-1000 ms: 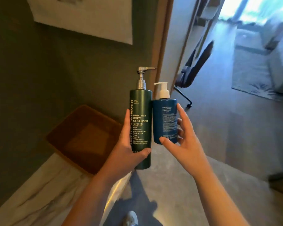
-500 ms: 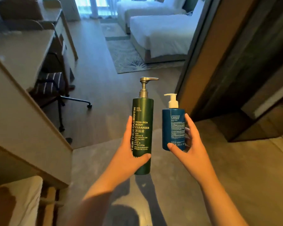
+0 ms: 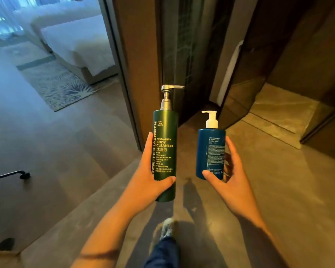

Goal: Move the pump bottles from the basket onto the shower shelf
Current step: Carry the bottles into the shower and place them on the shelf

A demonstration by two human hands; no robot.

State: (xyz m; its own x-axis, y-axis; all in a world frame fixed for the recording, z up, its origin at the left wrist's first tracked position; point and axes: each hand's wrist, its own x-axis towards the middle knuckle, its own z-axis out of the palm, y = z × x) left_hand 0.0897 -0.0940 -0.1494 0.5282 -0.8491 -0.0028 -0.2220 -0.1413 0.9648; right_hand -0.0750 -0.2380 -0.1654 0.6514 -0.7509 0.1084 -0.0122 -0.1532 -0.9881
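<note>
Gripping the tall green bottle (image 3: 165, 132) around its lower half, the left hand (image 3: 150, 176) has its thumb curled across the front near the base and its fingers wrapped behind, with one fingertip showing along the bottle's left edge. This bottle stands upright in the air. Its silver pump (image 3: 167, 95) is on top with the spout pointing right, and the label reads "MEGA-RICH BODY CLEANSER". Just to its right, with a clear gap between them, the right hand (image 3: 233, 176) holds the shorter blue bottle (image 3: 211, 149). The thumb presses across the bottom of its front and the fingers curl round its right side and back. The blue bottle is upright too, its white pump (image 3: 211, 118) sitting lower than the silver one, spout pointing left. Both bottles are held out in front of the person, above the grey floor (image 3: 278, 190) and touching no surface. Behind them rises a dark door frame (image 3: 135, 74). Through the opening on the left lie a bed (image 3: 75, 41) with white bedding and a patterned rug (image 3: 60, 88). Below the hands, a pale shoe (image 3: 166, 228) and a blue trouser leg (image 3: 162, 252) show. A black chair caster (image 3: 24, 174) sits at the left edge.
</note>
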